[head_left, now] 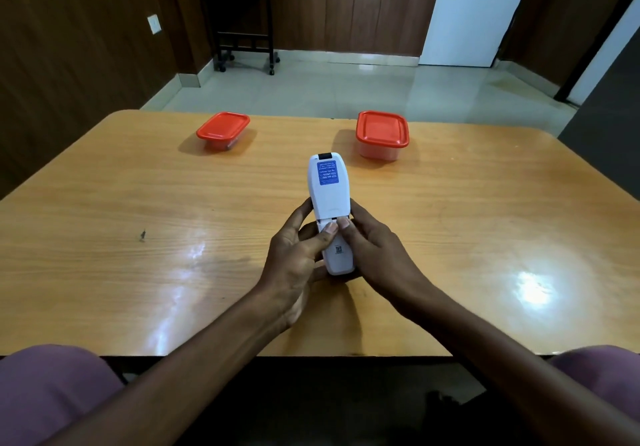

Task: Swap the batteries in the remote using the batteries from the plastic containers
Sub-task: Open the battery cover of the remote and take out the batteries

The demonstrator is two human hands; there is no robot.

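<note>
I am looking down on a wooden table, and everything I place here I place from the grip at its middle. Beyond the grip and off to its left stands a shallow clear plastic container with a red lid; beyond and to its right stands a deeper one, also red-lidded. Both are shut and well apart from the hands, so I judge no fresh batteries are out yet.

Inside the grip is the white remote, held back side up, its far end with the blue label pointing away from me and the near end tucked between the palms. My left hand is wrapped round the remote's left edge, and my right hand clasps the right edge. Both thumbs meet on the battery cover, just below a seam where it looks slightly stepped from the body, so I take this for the cover sliding off.

The risks, as I judge them: the thumbs press close together on smooth plastic and could skid without moving the cover; if the cover frees suddenly it may shoot toward me off the table edge; and the old cells, which I cannot see, could drop out.
</note>
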